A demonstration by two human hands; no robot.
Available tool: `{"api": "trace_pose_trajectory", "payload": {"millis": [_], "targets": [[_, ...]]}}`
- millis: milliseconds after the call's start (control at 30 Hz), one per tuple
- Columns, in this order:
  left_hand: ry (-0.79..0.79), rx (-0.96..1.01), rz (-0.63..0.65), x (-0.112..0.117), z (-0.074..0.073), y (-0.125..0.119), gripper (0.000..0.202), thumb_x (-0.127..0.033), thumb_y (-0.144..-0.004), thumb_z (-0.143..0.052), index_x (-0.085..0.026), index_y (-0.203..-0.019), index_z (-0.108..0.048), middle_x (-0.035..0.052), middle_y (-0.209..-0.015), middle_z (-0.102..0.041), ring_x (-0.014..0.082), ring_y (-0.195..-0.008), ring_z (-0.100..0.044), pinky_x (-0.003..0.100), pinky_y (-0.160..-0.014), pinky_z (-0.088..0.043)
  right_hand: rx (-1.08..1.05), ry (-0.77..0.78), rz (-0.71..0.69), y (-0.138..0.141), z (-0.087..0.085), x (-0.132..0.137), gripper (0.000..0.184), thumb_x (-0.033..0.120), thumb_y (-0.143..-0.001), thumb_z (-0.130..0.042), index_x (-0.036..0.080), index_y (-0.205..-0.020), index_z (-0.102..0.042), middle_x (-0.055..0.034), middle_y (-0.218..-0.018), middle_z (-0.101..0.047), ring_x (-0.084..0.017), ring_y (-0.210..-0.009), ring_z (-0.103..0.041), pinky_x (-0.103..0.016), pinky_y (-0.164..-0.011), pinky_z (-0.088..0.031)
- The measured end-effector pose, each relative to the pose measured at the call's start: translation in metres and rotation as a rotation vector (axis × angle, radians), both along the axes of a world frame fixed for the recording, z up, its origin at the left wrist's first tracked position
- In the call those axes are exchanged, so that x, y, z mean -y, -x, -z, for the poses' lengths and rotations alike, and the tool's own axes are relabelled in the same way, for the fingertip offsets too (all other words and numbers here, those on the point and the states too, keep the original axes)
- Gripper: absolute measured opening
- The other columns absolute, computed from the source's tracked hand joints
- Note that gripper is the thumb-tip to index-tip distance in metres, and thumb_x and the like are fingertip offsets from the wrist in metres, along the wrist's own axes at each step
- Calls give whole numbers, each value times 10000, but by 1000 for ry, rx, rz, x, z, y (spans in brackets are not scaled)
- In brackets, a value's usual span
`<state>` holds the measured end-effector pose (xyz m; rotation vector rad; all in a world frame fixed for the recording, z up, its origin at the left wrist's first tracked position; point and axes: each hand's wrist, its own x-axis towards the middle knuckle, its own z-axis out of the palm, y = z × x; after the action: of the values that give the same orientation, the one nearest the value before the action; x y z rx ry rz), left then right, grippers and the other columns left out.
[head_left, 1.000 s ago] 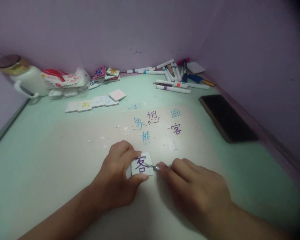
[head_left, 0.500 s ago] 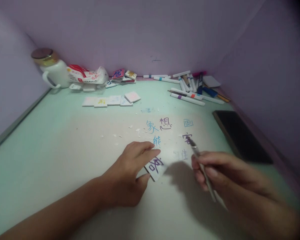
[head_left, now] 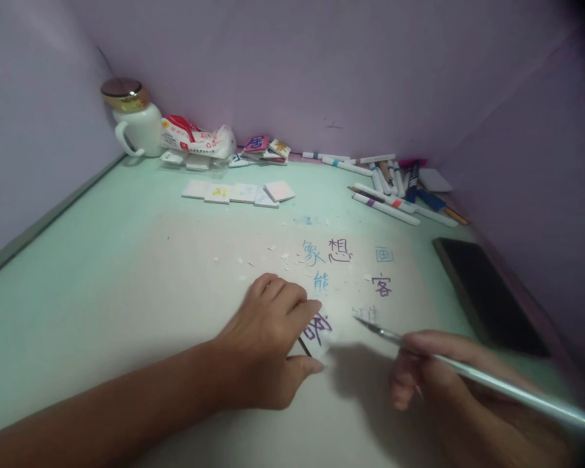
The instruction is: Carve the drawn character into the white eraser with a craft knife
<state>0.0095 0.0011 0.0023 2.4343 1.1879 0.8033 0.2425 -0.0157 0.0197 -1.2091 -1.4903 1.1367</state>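
Observation:
My left hand (head_left: 273, 344) lies on the table with index finger and thumb on either side of a small white square block (head_left: 316, 338) bearing a purple character. The fingers cover part of the block. In my right hand (head_left: 443, 377) is a slim silver craft knife (head_left: 394, 338), gripped like a pen. Its dark pointed tip is up and to the right of the block, by faint blue-grey writing (head_left: 369, 314). Whether the tip touches the table, I cannot tell. Blue and purple characters are written just beyond my hands, and small white shavings (head_left: 285, 257) lie scattered among them.
White blocks (head_left: 242, 193) lie in a row farther back. Behind them are a plastic packet (head_left: 197, 138), stacked character blocks (head_left: 258, 146) and a lidded white mug (head_left: 141, 130). Several markers (head_left: 387, 207) are heaped back right, above a dark phone (head_left: 487, 292).
The craft knife has swung flatter, its tip moving from the purple character down to the faint writing. My left thumb has shifted along the block. The whole view has moved slightly.

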Motion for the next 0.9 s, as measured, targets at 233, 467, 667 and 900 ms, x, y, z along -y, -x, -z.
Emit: {"api": "trace_pose_trajectory", "payload": {"millis": [233, 467, 667, 900], "targets": [[31, -1, 14, 1, -3, -1, 374, -286, -757, -644, -111, -1077, -558, 115, -927, -544, 250, -849, -460, 480, -853, -385, 136, -225, 43, 19, 5, 9, 117, 231, -869, -581, 309, -847, -665, 23, -659, -648, -135, -566, -611, -201, -463, -479], [43, 0, 18, 1, -5, -2, 346, -262, -748, -646, -97, -1045, -582, 116, -915, -542, 249, -845, -459, 460, -845, -388, 146, -185, 128, 27, 10, 12, 123, 204, -887, -567, 279, -805, -619, 19, -631, -582, -135, -528, -541, -242, -448, -417], [58, -20, 22, 0, -6, -4, 348, -268, -747, -637, -88, -1042, -591, 116, -905, -540, 252, -840, -462, 469, -851, -388, 172, -293, 0, 31, 19, 5, 141, 149, -901, -508, 268, -925, -581, 1, -753, -586, -121, -562, -527, -240, -458, -407], [58, -34, 20, 0, -7, -5, 344, -265, -755, -620, -96, -1052, -589, 108, -895, -535, 251, -837, -453, 477, -864, -384, 257, -288, -134, 24, 22, 3, 158, 142, -922, -463, 258, -1006, -531, -29, -865, -591, -160, -779, -598, -257, -641, -497]]}}
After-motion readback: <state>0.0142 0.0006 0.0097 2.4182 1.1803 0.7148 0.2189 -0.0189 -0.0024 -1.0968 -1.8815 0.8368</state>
